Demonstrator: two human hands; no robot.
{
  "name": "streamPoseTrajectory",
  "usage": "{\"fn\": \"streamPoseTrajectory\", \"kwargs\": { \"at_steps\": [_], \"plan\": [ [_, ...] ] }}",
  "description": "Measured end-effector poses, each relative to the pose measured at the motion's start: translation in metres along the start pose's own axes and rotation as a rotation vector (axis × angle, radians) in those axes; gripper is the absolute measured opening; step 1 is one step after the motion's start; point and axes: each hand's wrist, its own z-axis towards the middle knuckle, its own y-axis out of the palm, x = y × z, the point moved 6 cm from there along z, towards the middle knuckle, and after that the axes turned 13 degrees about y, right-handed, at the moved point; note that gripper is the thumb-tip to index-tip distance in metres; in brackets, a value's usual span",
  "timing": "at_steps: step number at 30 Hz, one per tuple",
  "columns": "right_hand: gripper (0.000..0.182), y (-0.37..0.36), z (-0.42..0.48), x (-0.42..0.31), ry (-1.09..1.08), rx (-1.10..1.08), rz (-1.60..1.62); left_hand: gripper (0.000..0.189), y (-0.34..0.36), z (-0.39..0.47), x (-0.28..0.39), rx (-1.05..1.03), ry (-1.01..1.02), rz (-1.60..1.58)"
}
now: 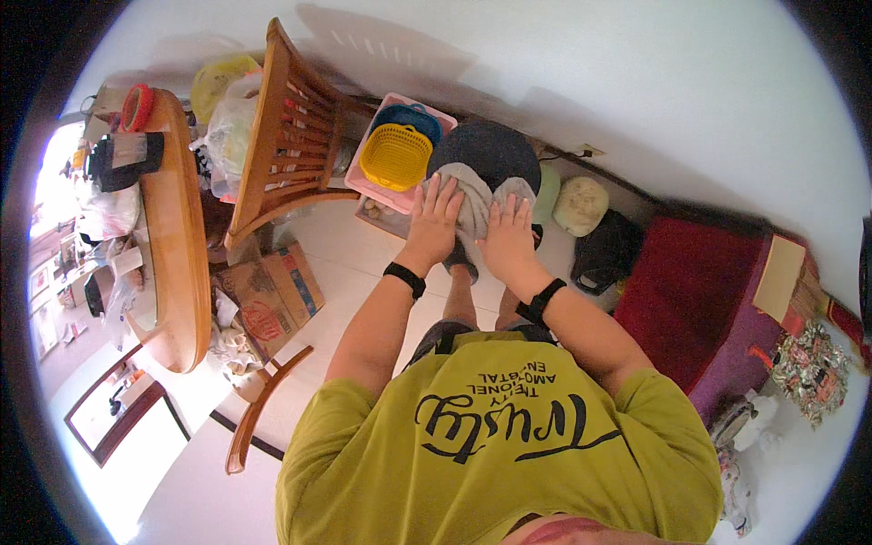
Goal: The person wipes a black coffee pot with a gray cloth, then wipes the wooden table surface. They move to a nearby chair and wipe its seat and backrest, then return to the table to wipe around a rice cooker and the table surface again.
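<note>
A crumpled grey cloth [471, 194] lies over the front part of a dark round seat or stool top [487, 153]. My left hand [436, 221] rests palm down on the cloth's left side, its fingers stretched forward. Beside it, my right hand [507, 238] lies flat on the right fold of the cloth, fingers extended and slightly apart. Neither hand visibly curls around the fabric. What is under the palms is hidden. Each wrist wears a black band.
Left of the seat, a yellow basket [396, 158] and a blue basket [409, 121] sit in a pink bin [364, 178]. A wooden chair [272, 136], table [184, 272] and cardboard box [276, 296] stand further left. A pale round gourd [581, 206], black bag [605, 251] and red-topped seat [688, 293] are rightward.
</note>
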Motion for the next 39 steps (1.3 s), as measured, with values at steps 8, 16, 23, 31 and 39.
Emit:
{"fn": "streamPoseTrajectory", "kwargs": {
  "at_steps": [8, 16, 23, 31, 39],
  "plan": [
    [0.062, -0.008, -0.005, 0.008, -0.235, 0.122, -0.003, 0.038, -0.007, -0.001, -0.016, 0.257, -0.021, -0.19],
    [0.035, -0.072, 0.033, 0.027, -0.143, -0.049, 0.193, 0.036, -0.052, -0.016, -0.007, 0.169, -0.022, -0.447],
    [0.062, -0.091, 0.083, 0.022, -0.294, 0.174, 0.318, 0.05, -0.049, -0.038, 0.047, 0.451, -0.134, -0.513],
    [0.077, -0.048, 0.113, -0.044, -0.447, 0.138, 0.039, 0.052, -0.001, -0.027, 0.061, 0.236, -0.26, -0.19],
    [0.047, -0.038, 0.079, -0.102, -0.92, -0.274, 0.177, 0.045, 0.011, -0.029, 0.066, 0.113, -0.305, -0.098]
  ]
}}
